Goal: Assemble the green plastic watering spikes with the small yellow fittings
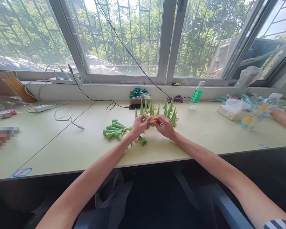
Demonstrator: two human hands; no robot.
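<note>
Close together over the table, my two hands work on one green plastic watering spike (145, 116). My left hand (139, 126) is closed around its green body. The fingers of my right hand (165, 126) pinch at a small yellow valve (153, 120) on it; the fingertips partly hide the spot. Behind my hands several spikes with yellow valves (169, 111) stand with their points up. More green spikes (114, 129) lie in a pile left of my left hand. Just below my hands another spike (143, 141) lies with its open threaded end toward me.
A phone (136, 107) on a cable and a small box (138, 95) with green wrapping are at the back. A water bottle (196, 96) stands right of them. Farther right are a tissue box (232, 109), a tilted bottle (257, 113) and another person's hand (284, 115). Cables (70, 118) lie left.
</note>
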